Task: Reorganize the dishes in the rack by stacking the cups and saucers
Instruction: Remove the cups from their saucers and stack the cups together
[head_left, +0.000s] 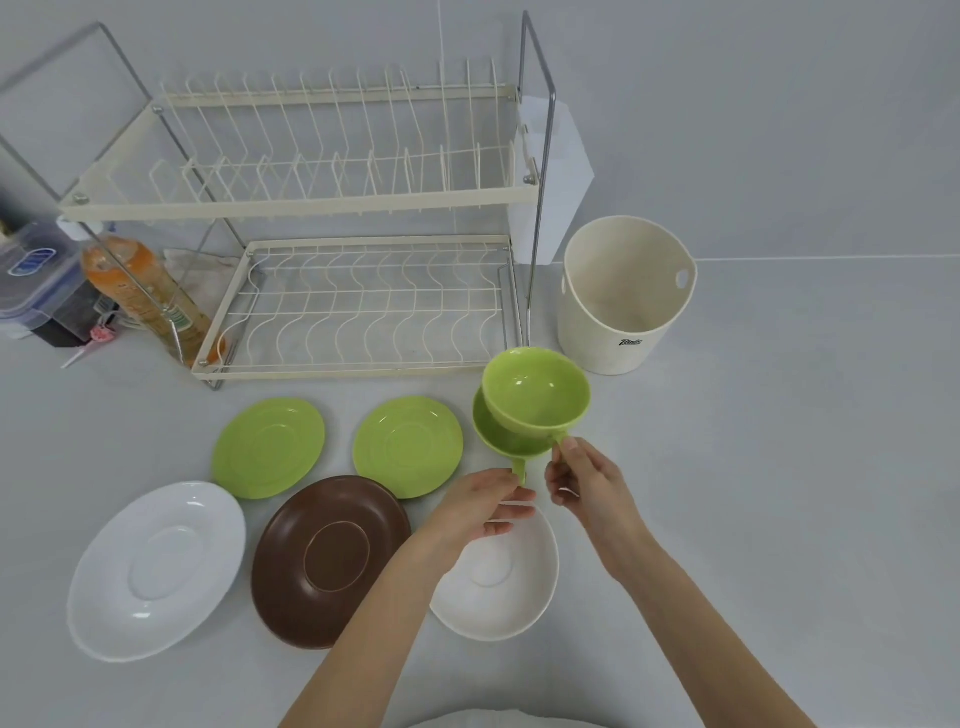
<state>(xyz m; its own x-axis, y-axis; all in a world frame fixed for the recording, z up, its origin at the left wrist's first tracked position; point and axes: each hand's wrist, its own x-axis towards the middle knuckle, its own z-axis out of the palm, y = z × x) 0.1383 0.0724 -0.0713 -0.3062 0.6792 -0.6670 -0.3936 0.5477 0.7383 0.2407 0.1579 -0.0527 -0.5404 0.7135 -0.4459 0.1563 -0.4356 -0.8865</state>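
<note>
Head: hands (535, 493), nested green cups (535, 400)

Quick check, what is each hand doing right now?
Left hand: closed on the handle of the lower green cup.
Right hand: closed on the handle of the upper green cup, which is nested in the lower one.

rack (358, 306) tiers: open | front: saucers (408, 445) | right: bucket (623, 296)
</note>
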